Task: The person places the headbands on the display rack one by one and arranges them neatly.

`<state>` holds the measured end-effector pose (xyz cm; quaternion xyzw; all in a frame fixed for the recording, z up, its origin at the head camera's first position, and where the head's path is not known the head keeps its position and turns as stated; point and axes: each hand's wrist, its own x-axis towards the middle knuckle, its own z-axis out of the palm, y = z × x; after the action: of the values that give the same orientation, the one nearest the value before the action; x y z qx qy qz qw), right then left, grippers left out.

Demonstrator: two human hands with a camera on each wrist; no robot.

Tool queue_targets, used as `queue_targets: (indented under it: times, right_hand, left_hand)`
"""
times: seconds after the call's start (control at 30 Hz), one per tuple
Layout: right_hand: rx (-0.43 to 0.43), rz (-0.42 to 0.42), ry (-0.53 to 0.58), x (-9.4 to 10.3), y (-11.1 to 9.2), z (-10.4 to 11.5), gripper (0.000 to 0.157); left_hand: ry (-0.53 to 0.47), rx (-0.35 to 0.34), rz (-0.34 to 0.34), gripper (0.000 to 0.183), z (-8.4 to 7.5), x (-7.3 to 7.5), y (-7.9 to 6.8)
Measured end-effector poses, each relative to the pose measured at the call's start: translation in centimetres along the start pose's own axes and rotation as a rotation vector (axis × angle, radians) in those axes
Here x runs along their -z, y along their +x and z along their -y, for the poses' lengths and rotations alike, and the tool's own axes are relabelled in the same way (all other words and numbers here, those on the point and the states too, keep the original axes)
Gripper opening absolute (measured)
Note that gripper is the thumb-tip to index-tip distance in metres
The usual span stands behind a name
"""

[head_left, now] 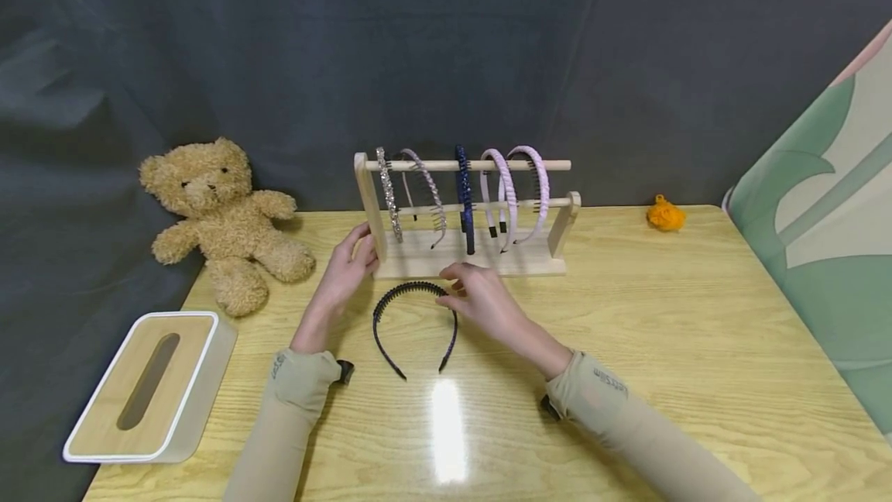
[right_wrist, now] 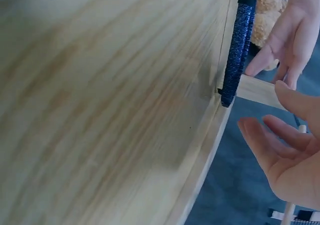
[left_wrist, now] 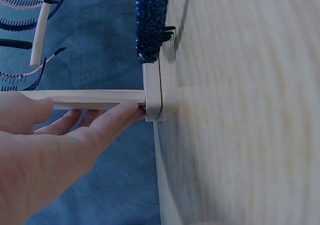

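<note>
A dark blue glittery headband [head_left: 381, 304] with comb teeth lies on the table in front of the wooden rack [head_left: 468, 263], its two ends towards me. My right hand [head_left: 485, 302] is over the headband's right side, thumb and fingers apart. The right wrist view shows nothing between those fingers, which stand clear of the headband [right_wrist: 239, 50]. At the rack's left upright [left_wrist: 100, 99], my left hand [head_left: 348, 262] touches the wood with its fingers fairly straight. Several headbands hang on the rack: silver, pale pinkish, a dark blue one [head_left: 464, 188] and lilac ones [head_left: 510, 192].
A teddy bear [head_left: 233, 227] sits at the back left of the table. Nearer, at the left edge, is a tissue box [head_left: 188, 401] with a wooden lid. Far right at the back lies a small orange object [head_left: 665, 215]. Dark cloth [head_left: 446, 45] hangs behind the table.
</note>
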<state>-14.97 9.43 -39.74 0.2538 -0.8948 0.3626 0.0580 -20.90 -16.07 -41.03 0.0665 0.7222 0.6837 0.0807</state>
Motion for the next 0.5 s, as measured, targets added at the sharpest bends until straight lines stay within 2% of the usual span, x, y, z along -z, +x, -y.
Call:
queue_targets:
  times: [0.27,0.5]
  right_hand:
    - [-0.076,0.074,-0.021,-0.4,0.9,-1.0,0.035]
    - [-0.132,0.126,-0.115,-1.2,1.7,-1.3,0.035]
  left_hand:
    - [0.004,-0.007,0.006,0.052,-0.1,0.1,0.0]
    - [0.004,-0.001,0.007,0.052,-0.2,0.1,-0.1]
